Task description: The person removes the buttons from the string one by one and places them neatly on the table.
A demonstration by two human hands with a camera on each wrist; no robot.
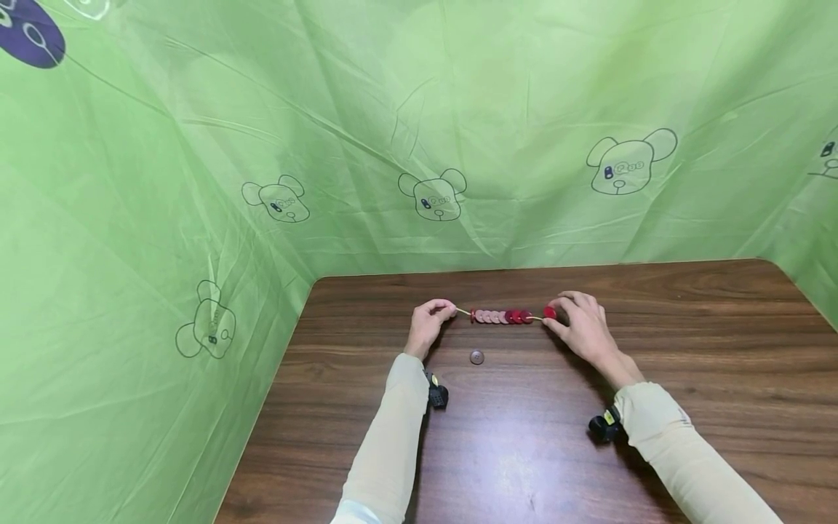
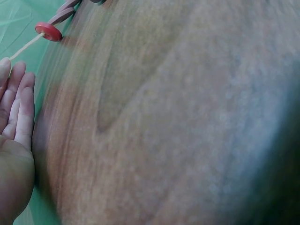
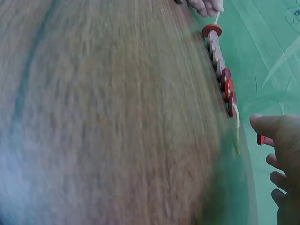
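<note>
Several pink and red buttons [image 1: 492, 317] are threaded in an overlapping row on a pale cord [image 1: 463, 311]. My left hand [image 1: 428, 326] pinches the cord's left end between thumb and fingertips. Beside that hand, a red button [image 2: 48, 31] stands edge-on at the row's left end. At the other end, the cord's right tail [image 3: 237, 129] sticks out past the last dark red button [image 3: 232, 104]. My right hand [image 1: 587, 329] holds a loose red button [image 1: 549, 312] between thumb and finger, close to that tail.
A brown button [image 1: 476, 356] lies on the wooden table [image 1: 517, 437], nearer to me than the threaded row. Green cloth [image 1: 524, 131] with bear-face outlines hangs behind the table and at its left. A small black camera [image 1: 604, 428] is strapped at the right wrist.
</note>
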